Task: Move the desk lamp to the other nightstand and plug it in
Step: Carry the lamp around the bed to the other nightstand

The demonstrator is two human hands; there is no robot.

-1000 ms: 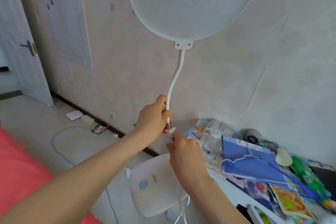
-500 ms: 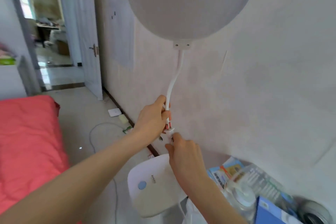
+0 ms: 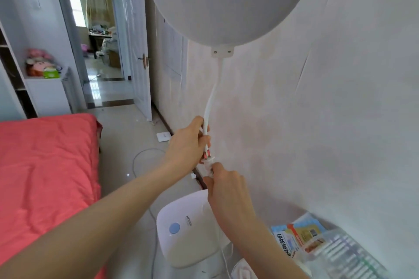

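I hold the white desk lamp in the air in front of me. Its big round head (image 3: 229,0) fills the top of the view, and a thin bent neck (image 3: 212,99) runs down from it. My left hand (image 3: 187,142) is closed around the neck's lower part. Just below it, my right hand (image 3: 226,190) pinches the lamp's white plug (image 3: 208,163) against the neck. The lamp's rounded white base (image 3: 188,231), with a blue button, hangs under my right hand, and a thin white cord (image 3: 223,256) drops from it.
A pale wall (image 3: 317,120) runs along the right. A bed with a red cover (image 3: 45,165) lies at left. Booklets and clutter (image 3: 301,238) sit at bottom right. A white cable (image 3: 138,158) and a white box (image 3: 163,136) lie on the floor; an open door (image 3: 136,52) stands behind.
My view has swung left: the cluttered table slid out at bottom right, and the bed and open doorway came in. Both hands keep the same hold on the lamp.
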